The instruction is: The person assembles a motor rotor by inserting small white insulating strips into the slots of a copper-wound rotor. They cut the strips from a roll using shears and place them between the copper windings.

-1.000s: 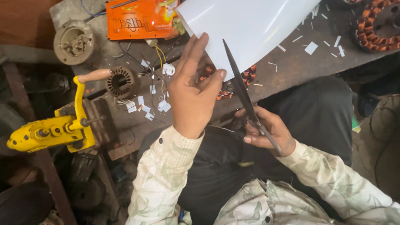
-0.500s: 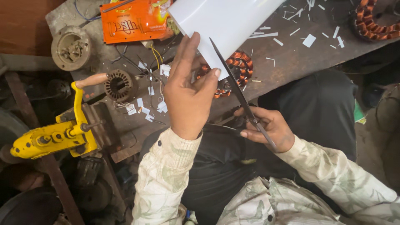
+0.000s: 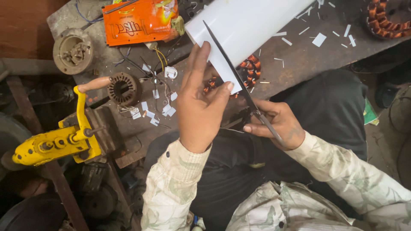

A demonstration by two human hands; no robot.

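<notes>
Since the earlier frames, the scissors (image 3: 239, 81) have travelled further up the white sheet (image 3: 252, 25), their long dark blades now reaching well past the sheet's near corner. Nearest, the right hand (image 3: 276, 126) grips the scissor handles, fingers curled tight around them. The left hand (image 3: 201, 102) pinches the near corner of the sheet between thumb and extended fingers, holding a narrow strip left of the blades. By the look of it the cut is partly made, with most of the sheet beyond still whole. White paper scraps (image 3: 319, 39) lie scattered over the workbench (image 3: 299, 51), a copper-wound stator (image 3: 252, 68) shows under the sheet, and an orange packet (image 3: 139, 21) lies at the far edge.
</notes>
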